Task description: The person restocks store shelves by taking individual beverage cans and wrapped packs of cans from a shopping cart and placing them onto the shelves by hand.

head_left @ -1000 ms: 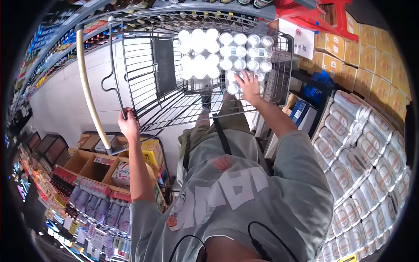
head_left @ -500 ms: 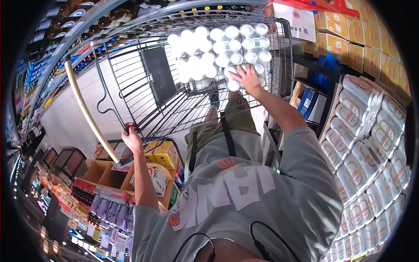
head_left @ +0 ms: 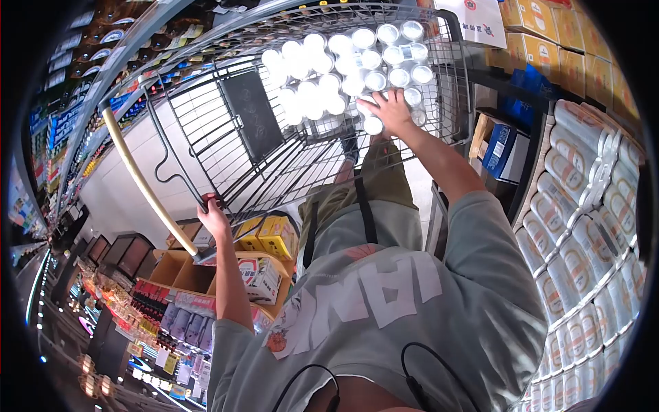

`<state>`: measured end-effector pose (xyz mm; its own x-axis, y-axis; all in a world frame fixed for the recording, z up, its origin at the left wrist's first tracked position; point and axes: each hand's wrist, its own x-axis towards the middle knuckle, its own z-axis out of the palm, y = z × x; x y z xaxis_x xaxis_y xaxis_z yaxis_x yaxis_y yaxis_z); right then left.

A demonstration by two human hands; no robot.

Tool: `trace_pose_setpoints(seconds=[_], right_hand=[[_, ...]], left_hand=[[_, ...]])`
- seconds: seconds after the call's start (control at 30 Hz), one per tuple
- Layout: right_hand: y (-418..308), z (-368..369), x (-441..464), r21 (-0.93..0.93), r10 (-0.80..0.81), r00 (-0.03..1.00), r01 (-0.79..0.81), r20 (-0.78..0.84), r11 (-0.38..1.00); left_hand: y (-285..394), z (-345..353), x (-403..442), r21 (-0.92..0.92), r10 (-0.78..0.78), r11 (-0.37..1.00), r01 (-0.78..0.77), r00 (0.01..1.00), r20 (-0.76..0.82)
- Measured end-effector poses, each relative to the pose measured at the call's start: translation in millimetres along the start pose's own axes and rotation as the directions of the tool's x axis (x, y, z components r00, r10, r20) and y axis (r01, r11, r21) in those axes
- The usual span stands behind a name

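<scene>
Packs of shrink-wrapped cans (head_left: 374, 60) stand in a wire shopping cart (head_left: 199, 113), their tops glaring white under the light. My right hand (head_left: 392, 113) lies palm down on the cans at the near edge, its fingers spread. With its fingers wrapped round a dark bar of the cart frame, my left hand (head_left: 214, 214) is closed at the near left corner. Beside it runs the cart's pale yellow push handle (head_left: 137, 168). A black panel (head_left: 251, 115) sits on the wire between the handle and the cans.
Wrapped can packs (head_left: 583, 240) are stacked on my right, with yellow cartons (head_left: 532, 51) beyond. A blue and white box (head_left: 504, 152) rests on a low rack by the cart. Bottle shelves (head_left: 89, 69) line the far left. A wooden display unit (head_left: 189, 271) stands near my left arm.
The view has shifted slightly, and the cart and cans sit a little higher in it. My right hand keeps resting on the cans; my left still holds the frame.
</scene>
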<state>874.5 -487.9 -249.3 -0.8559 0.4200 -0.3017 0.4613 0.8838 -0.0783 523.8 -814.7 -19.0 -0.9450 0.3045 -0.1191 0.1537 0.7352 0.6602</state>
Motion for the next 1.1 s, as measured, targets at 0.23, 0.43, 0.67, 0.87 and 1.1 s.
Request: trace_pose_setpoints(seconds=[0.23, 0.43, 0.67, 0.87, 1.1], right_hand=[[0.2, 20.3, -1.7, 0.06, -0.001, 0.994, 0.007, -0.112, 0.998], [-7.7, -7.9, -4.0, -0.018, 0.022, 0.999, -0.021, 0.04, 1.0], [-12.0, -25.6, -10.4, 0.002, 0.029, 0.993, -0.03, 0.111, 1.0], [-6.8, -47.5, -26.1, 0.122, 0.011, 0.998, -0.018, 0.059, 0.992], [-10.2, -130.3, -77.3, 0.293, -0.029, 0.991, 0.067, -0.131, 0.954]], left_hand=[[2.2, 2.0, 1.8, -0.056, -0.031, 0.998, 0.031, 0.999, -0.007], [5.8, 1.8, -0.7, 0.007, 0.0, 1.0, 0.0, 1.0, -0.016], [-0.7, 1.3, 3.3, -0.009, 0.007, 1.0, -0.007, 1.0, -0.006], [9.9, 0.1, -3.1, 0.163, 0.004, 0.987, 0.003, 0.999, -0.043], [18.1, -4.2, -9.2, 0.244, -0.041, 0.969, 0.044, 0.999, -0.017]])
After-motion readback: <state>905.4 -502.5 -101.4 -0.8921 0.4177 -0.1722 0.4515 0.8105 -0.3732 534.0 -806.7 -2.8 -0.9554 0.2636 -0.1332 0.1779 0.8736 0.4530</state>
